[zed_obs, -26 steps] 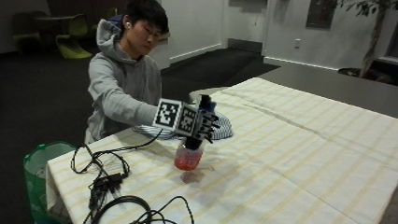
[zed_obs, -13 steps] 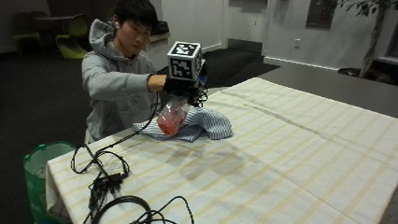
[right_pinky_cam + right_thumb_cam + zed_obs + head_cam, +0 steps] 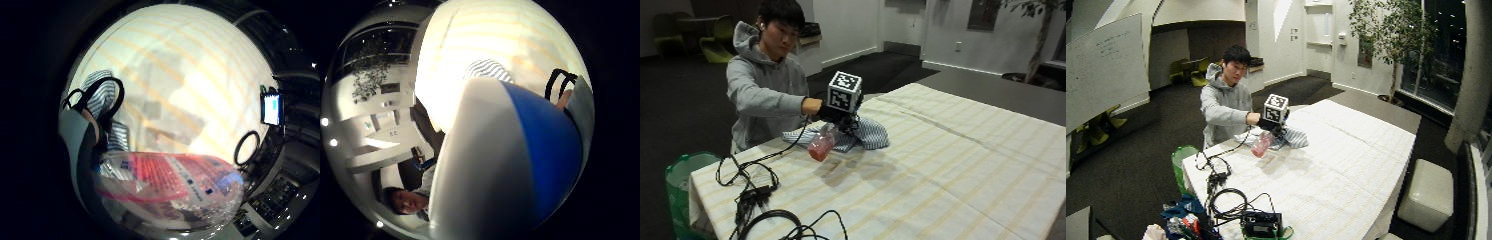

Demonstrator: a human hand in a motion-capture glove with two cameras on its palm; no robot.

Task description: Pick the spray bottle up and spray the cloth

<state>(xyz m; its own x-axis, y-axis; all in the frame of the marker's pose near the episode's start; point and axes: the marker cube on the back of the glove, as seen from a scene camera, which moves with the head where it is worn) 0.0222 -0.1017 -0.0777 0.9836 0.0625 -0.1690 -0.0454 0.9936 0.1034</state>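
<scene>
We see the gloved right hand (image 3: 834,114) raised above the tabletop (image 3: 959,165), its fingers curled round the top of the spray bottle (image 3: 820,146), which hangs below the hand, clear of the tabletop and tilted. The bottle is clear plastic with reddish liquid in its lower part. From the little-finger side of the palm, the bottle (image 3: 170,187) lies right against the hand, its red printed label facing us, and the striped cloth (image 3: 102,107) shows past the hand's black strap, lying on the tabletop (image 3: 200,75) under the hand. From the thumb side, the white and blue head of the bottle (image 3: 520,165) fills most of what we see, so it sits close against the palm, with a piece of the cloth (image 3: 487,70) beyond it.

In the outside view the blue-and-white striped cloth (image 3: 863,134) lies crumpled on the yellow-lined tabletop just beyond and under the hand; the bottle's lower end hangs beside the cloth's near edge. We cannot tell whether bottle and cloth touch. In the wide view the hand (image 3: 1268,122) holds the bottle (image 3: 1261,145) above the tabletop (image 3: 1332,170), beside the cloth (image 3: 1292,137).
</scene>
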